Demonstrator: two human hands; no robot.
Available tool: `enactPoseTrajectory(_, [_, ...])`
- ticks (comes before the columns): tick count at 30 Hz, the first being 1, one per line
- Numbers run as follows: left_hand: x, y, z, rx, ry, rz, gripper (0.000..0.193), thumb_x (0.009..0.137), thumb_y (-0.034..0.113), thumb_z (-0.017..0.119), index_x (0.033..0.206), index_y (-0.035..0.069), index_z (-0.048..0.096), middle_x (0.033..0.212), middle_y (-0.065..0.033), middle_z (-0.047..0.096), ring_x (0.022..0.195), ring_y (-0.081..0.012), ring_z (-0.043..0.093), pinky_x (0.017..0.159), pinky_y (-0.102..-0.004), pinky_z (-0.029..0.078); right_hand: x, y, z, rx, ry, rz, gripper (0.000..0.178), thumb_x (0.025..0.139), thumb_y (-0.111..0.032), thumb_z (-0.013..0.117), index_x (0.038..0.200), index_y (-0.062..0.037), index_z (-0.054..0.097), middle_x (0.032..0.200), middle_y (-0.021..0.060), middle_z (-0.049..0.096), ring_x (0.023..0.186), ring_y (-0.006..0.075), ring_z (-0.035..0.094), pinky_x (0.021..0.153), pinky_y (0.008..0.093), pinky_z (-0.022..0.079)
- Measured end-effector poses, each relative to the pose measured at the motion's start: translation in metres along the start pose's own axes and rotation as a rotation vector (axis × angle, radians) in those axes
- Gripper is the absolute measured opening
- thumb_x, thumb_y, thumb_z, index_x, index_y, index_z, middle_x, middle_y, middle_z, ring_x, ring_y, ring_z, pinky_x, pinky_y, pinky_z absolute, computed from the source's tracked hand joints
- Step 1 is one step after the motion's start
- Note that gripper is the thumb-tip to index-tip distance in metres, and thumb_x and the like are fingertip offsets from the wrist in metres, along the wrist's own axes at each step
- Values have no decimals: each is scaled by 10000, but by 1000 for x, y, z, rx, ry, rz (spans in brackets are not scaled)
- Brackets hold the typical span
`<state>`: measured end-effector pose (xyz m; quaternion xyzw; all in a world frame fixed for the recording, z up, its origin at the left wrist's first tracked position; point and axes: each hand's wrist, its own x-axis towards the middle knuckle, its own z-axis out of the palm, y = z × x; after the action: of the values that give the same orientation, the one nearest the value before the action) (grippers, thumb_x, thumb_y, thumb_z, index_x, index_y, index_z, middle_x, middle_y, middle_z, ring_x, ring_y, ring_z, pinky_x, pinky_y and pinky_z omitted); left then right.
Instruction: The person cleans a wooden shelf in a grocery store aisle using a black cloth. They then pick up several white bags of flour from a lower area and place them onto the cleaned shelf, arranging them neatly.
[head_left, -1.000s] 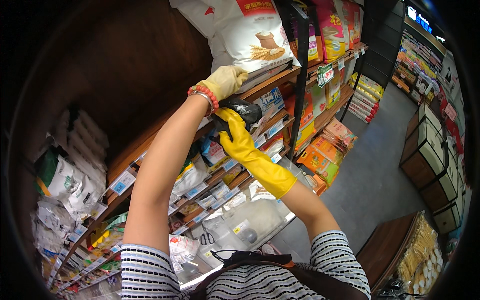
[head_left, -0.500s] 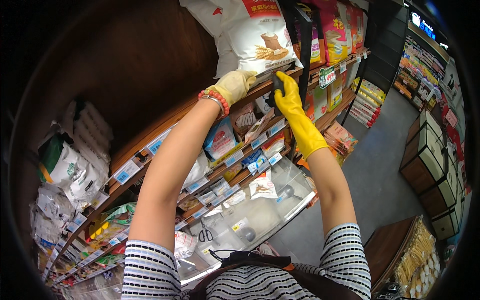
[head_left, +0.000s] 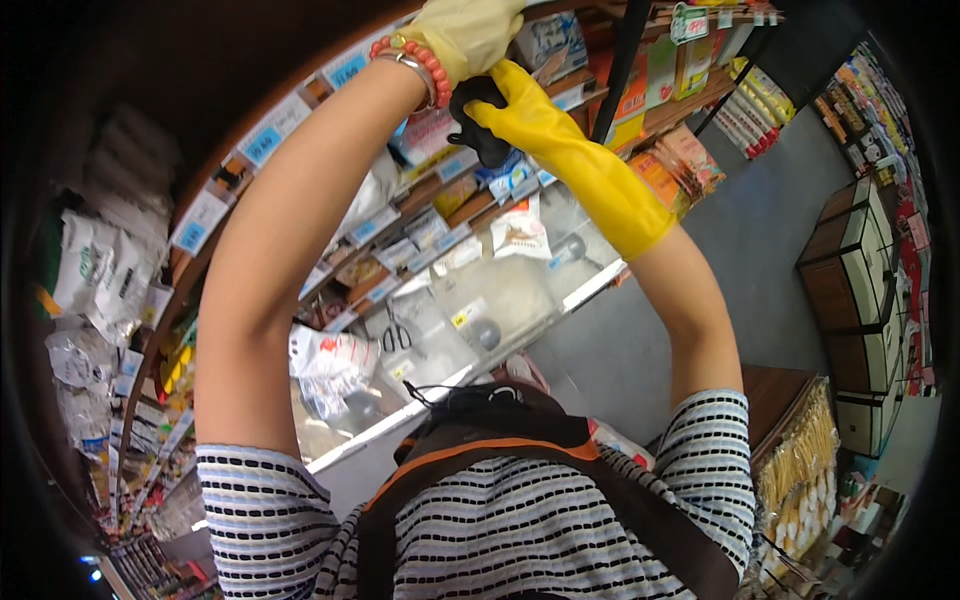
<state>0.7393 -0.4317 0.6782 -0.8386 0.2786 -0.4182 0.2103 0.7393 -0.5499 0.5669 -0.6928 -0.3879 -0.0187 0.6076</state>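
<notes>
My left hand (head_left: 462, 38), in a cream rubber glove with a red bead bracelet (head_left: 428, 65) at the wrist, is raised to the upper shelf edge. Its fingers look curled, but what lies in them is hidden. Just below it, my right hand (head_left: 530, 112) wears a long yellow rubber glove and grips a crumpled black cloth (head_left: 484, 122). The gloved hands nearly touch. Price labels (head_left: 262, 143) line the shelf edge to the left of my left arm.
Lower shelves hold small packets (head_left: 520, 228). Below them are clear bins (head_left: 500, 285) with scoops. White bags (head_left: 105, 260) lie on the left. To the right are stacked bags (head_left: 750, 110), grey floor (head_left: 770, 230), a wooden cabinet (head_left: 850, 310) and bundled dry goods (head_left: 800, 460).
The view has tipped downward, so the large white flour bag has left the picture. Both hands now appear higher in the picture and closer together; more of the black cloth shows.
</notes>
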Motion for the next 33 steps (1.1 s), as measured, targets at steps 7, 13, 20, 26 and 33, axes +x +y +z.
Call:
enactPoseTrajectory(7, [-98,60,-44,-640,-125,64,304,851,116,590,1153,86,610,1166,-102,603,1085,-290,562,963,-442,421,-109,35,-8,-30,-268,294,409,853,-105,628,1244,-37,528,1072,52,613,893,126,583,717,266,498])
enactPoseTrajectory(13, [-312,139,-80,-960,-681,-384,314,886,159,582,1191,96,618,939,-112,657,846,-305,595,732,-412,519,-187,148,-12,-118,-451,647,457,771,86,590,1185,-105,622,1166,133,546,955,289,633,779,322,552])
enactPoseTrajectory(20, [-552,280,-165,-682,-1201,-1276,261,936,262,547,1145,169,673,849,-193,686,765,-355,665,689,-436,536,-206,281,-41,-577,-206,423,476,745,63,622,1192,-101,628,1204,177,593,1122,374,547,1001,384,414])
enactPoseTrajectory(26, [-616,350,-244,-646,-1517,-1829,311,915,276,519,1120,107,680,1048,-208,669,1012,-372,633,890,-417,506,-237,371,-16,-684,-298,476,495,757,-25,618,1247,-86,583,1288,210,554,1236,348,501,1054,368,382])
enactPoseTrajectory(33, [-620,384,-240,-789,-1507,-1885,358,899,286,489,1120,70,669,1084,-212,655,1052,-380,613,923,-430,485,-277,324,75,-879,-736,481,500,796,-163,648,1280,-79,552,1432,225,414,1290,399,418,1070,431,370])
